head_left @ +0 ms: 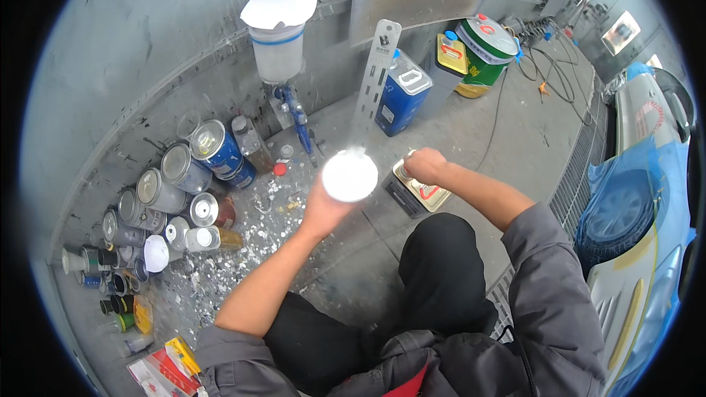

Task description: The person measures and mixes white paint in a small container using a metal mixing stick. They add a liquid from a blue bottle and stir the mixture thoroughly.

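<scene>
My left hand is closed round a cup of white liquid, with a slotted pale measuring stick standing up out of it. My right hand has its fingers curled on the top of a rectangular metal can, near its cap, just right of the cup; the can has a gold top, a red handle and a dark side, and stands on the floor. The cap itself is hidden under my fingers.
Paint cans and cups line the left wall. A filter-topped container hangs on a blue-piped stand. Larger cans, hoses and a floor grate lie beyond. Masked car parts stand at the right. Pale flakes litter the floor.
</scene>
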Action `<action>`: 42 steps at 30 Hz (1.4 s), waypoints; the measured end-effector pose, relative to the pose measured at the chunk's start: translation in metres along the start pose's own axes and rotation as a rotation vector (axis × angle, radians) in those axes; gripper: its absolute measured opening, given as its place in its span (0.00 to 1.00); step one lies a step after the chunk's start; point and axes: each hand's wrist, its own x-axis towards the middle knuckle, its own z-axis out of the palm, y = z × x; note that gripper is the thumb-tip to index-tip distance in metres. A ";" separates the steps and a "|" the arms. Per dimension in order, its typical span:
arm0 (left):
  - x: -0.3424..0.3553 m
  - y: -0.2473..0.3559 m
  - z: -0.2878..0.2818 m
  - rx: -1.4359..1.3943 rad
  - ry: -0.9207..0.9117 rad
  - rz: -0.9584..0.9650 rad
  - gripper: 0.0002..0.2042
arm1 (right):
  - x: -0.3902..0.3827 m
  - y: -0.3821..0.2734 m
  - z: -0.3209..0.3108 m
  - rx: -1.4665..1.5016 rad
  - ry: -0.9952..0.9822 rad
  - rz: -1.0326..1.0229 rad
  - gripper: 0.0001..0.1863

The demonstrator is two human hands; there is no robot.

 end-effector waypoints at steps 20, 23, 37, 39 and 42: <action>-0.012 0.007 -0.008 -0.006 0.065 0.043 0.40 | -0.023 0.023 0.000 -0.051 0.229 -0.378 0.14; -0.012 0.001 -0.013 0.008 0.059 0.054 0.40 | -0.043 0.012 0.011 0.163 0.242 0.143 0.14; -0.011 0.005 -0.007 0.003 0.005 -0.051 0.42 | -0.075 -0.045 0.082 0.361 0.324 0.626 0.47; -0.012 0.005 -0.009 0.036 0.007 -0.039 0.40 | -0.072 -0.051 0.070 0.416 0.286 0.638 0.48; -0.009 -0.013 -0.003 0.002 0.013 -0.015 0.40 | -0.072 -0.052 0.058 0.437 0.208 0.627 0.52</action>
